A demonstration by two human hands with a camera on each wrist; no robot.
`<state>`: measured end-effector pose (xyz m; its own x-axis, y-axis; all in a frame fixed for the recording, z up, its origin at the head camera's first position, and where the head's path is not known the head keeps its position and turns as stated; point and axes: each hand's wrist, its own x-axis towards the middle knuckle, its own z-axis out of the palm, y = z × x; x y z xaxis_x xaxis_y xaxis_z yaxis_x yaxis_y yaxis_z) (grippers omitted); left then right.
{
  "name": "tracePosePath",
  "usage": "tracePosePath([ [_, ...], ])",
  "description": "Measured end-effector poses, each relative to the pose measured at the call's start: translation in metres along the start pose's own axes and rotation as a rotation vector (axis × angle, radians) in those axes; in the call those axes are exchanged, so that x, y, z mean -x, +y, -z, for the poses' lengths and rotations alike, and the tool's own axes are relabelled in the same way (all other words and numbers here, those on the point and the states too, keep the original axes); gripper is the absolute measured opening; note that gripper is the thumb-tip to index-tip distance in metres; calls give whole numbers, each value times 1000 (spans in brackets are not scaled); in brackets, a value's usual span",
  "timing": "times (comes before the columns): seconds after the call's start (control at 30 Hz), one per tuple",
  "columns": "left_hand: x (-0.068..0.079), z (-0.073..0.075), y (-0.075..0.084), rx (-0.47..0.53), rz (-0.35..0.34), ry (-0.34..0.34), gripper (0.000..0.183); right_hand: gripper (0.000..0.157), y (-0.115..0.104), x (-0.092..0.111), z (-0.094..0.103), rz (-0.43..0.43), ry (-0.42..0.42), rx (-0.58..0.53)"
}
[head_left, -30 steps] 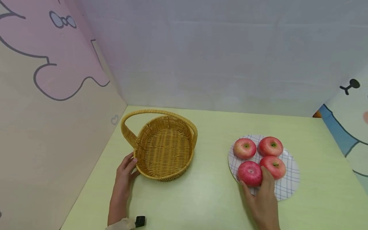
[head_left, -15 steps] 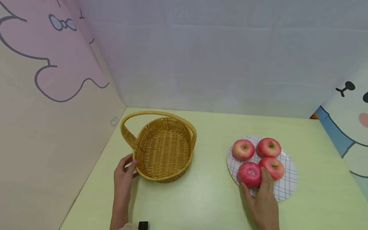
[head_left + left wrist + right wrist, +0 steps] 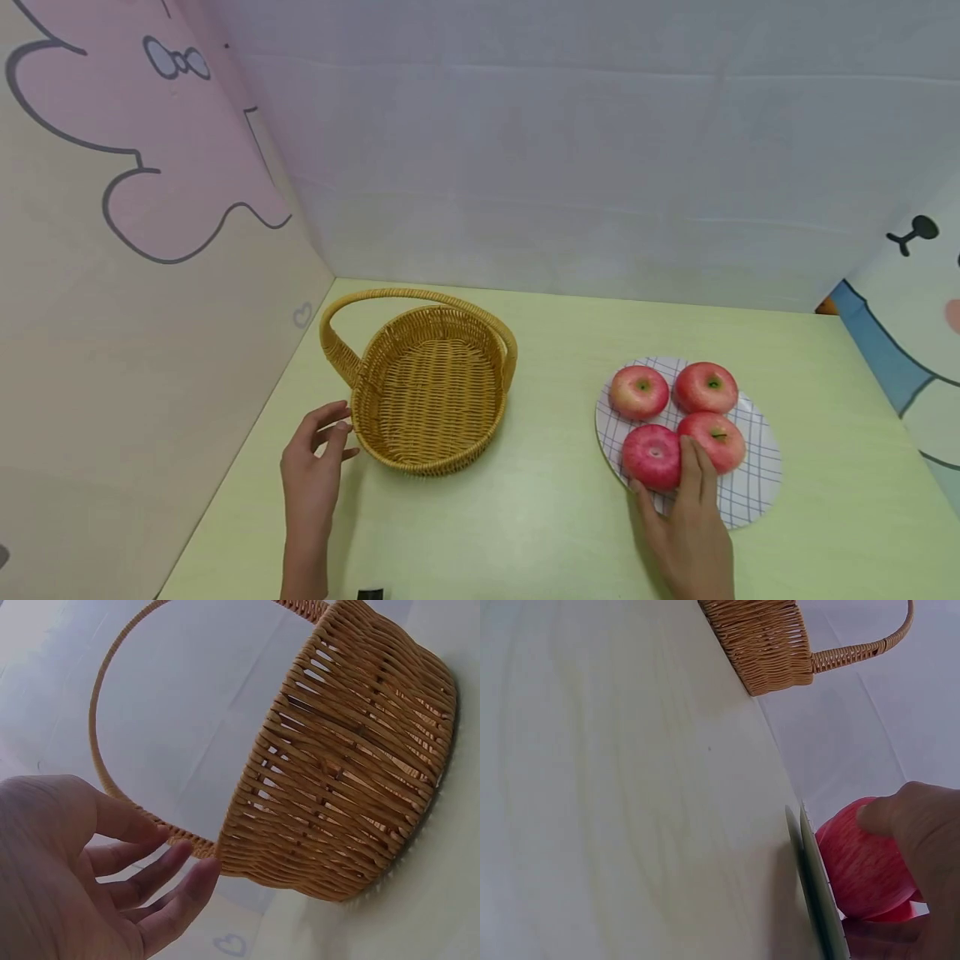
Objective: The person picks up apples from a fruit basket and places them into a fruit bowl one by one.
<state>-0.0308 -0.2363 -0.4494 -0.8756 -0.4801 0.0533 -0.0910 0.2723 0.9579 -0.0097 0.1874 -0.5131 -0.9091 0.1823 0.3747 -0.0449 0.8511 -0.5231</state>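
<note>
A round wicker basket [image 3: 438,400] with a tall arched handle stands at the left of the table. My left hand [image 3: 311,462] is just beside its left wall, fingers loosely bent; in the left wrist view the fingertips [image 3: 199,877] come close to the rim, and whether they touch it I cannot tell. On the right, several red apples sit on a white checked plate [image 3: 753,492]. My right hand [image 3: 690,529] holds the nearest apple [image 3: 652,457] between thumb and fingers, low against the plate. The right wrist view has the thumb on the side of that apple [image 3: 862,870].
Behind the held apple are more apples, one at the back left [image 3: 639,392], one at the back right [image 3: 707,387] and one close on its right [image 3: 716,442]. The pale table [image 3: 525,517] lies between basket and plate. Fabric walls [image 3: 562,183] enclose the back and sides.
My left hand has let go of the basket's rim and drawn slightly left. The right hand stays at the nearest apple, with little movement.
</note>
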Motion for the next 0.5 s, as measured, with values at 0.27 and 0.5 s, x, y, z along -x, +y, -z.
tracePosePath([
  [0.27,3,1,20,-39,-50,-7,26,102,-4,0,10,22,-22,28],
  [0.5,0,1,35,-90,-142,-52,25,96,-9,-7,26,40,0,35],
])
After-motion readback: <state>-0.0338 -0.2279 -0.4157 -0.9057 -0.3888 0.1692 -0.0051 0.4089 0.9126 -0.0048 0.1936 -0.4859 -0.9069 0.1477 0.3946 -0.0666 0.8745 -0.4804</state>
